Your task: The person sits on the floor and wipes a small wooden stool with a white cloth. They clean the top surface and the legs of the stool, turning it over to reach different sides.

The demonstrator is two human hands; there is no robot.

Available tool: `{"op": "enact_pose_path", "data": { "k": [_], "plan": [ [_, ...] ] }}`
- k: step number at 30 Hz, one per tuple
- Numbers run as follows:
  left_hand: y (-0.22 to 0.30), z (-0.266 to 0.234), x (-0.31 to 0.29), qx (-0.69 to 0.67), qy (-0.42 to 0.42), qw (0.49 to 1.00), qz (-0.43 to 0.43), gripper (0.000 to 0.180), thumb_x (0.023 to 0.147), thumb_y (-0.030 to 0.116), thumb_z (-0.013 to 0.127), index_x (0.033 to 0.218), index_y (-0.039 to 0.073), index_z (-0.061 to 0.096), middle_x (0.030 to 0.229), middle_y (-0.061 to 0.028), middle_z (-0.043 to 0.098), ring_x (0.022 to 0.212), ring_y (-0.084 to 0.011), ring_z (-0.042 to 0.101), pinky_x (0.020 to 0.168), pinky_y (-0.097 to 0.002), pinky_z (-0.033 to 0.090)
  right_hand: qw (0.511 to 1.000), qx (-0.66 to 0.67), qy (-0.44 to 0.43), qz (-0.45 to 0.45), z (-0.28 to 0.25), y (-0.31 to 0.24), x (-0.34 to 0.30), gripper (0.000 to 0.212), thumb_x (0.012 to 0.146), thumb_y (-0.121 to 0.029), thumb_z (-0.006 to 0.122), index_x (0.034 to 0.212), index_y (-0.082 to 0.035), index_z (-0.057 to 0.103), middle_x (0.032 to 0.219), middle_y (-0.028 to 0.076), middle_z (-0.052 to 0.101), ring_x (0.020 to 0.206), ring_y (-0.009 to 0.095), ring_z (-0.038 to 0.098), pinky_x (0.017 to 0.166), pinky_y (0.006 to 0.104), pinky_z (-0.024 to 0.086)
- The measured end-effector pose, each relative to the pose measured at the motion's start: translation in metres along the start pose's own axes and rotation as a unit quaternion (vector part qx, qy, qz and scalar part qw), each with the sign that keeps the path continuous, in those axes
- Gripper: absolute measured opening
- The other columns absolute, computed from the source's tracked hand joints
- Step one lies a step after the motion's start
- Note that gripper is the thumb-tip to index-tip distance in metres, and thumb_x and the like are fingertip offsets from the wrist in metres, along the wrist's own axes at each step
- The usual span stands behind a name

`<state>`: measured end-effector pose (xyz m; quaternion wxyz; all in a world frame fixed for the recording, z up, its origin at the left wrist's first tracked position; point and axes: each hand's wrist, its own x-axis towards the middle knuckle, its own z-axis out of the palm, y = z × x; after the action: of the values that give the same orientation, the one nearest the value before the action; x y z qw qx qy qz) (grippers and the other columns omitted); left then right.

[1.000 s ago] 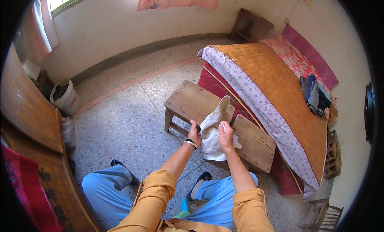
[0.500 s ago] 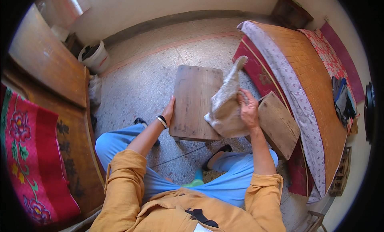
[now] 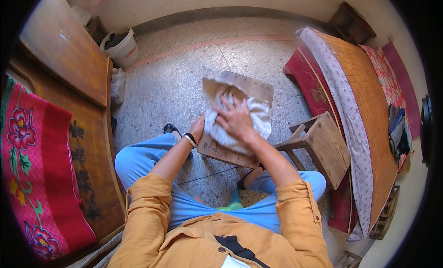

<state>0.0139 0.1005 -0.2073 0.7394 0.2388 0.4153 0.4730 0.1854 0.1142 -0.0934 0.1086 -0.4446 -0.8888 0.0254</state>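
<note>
In front of my knees stands a small wooden stool (image 3: 259,87), its plank top partly covered by a crumpled whitish cloth (image 3: 260,122). My right hand (image 3: 236,121) lies on the cloth with fingers spread, pressing it against the stool top. A far flap of the cloth, brownish, is lifted and slightly blurred. At the stool's left edge my left hand (image 3: 197,128) grips the side, with its fingertips partly hidden.
A second wooden stool (image 3: 325,148) stands tilted on the right, by the bed (image 3: 360,78) with its woven mat. Wooden furniture (image 3: 64,51) and a red floral cloth (image 3: 39,152) line the left. A white bucket (image 3: 122,51) stands at far left.
My right hand has brought the cloth left and down from the stool's right side onto its top, and its fingers have spread. The stool has turned slightly; my left hand stays at its edge.
</note>
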Motion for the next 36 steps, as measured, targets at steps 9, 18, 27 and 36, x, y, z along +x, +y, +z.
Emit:
{"op": "enact_pose_path", "data": {
  "k": [9,18,27,36],
  "plan": [
    [-0.014,-0.011,0.011,0.048,-0.026,0.998,-0.028,0.05,0.1,0.043,0.034,0.125,0.004,0.054,0.116,-0.0085,0.062,0.103,-0.0201,0.06,0.091,-0.0352,0.047,0.999,-0.012,0.028,0.013,0.009,0.005,-0.003,0.045,0.085,-0.041,0.059,0.127,-0.025,0.056,0.141,0.013,0.043,0.127,0.04,0.041,0.104,0.0594,0.028],
    [-0.038,-0.031,0.011,-0.008,-0.111,0.994,-0.02,0.049,0.1,0.041,0.035,0.124,0.003,0.054,0.115,-0.0093,0.062,0.102,-0.019,0.06,0.089,-0.0342,0.047,0.989,0.072,-0.011,-0.126,-0.003,-0.026,-0.009,0.043,0.082,-0.044,0.061,0.12,-0.024,0.061,0.139,0.007,0.047,0.127,0.039,0.041,0.106,0.0596,0.026],
    [0.012,0.012,-0.02,-0.091,-0.028,0.989,-0.11,0.051,0.099,0.043,0.036,0.126,0.003,0.053,0.117,-0.0089,0.061,0.103,-0.0187,0.059,0.091,-0.0324,0.046,0.978,-0.021,0.044,0.201,0.003,0.092,0.047,0.046,0.089,-0.043,0.052,0.13,-0.023,0.054,0.143,0.01,0.042,0.129,0.038,0.04,0.108,0.0562,0.022],
    [0.032,0.049,-0.021,0.23,0.016,0.969,0.089,0.057,0.099,0.046,0.036,0.132,0.0,0.046,0.127,-0.0086,0.054,0.114,-0.0167,0.049,0.1,-0.0296,0.036,0.999,0.042,0.012,0.007,-0.023,-0.016,-0.129,0.044,0.08,-0.03,0.066,0.123,-0.021,0.059,0.136,0.011,0.048,0.127,0.039,0.041,0.104,0.0606,0.028]
  ]
}}
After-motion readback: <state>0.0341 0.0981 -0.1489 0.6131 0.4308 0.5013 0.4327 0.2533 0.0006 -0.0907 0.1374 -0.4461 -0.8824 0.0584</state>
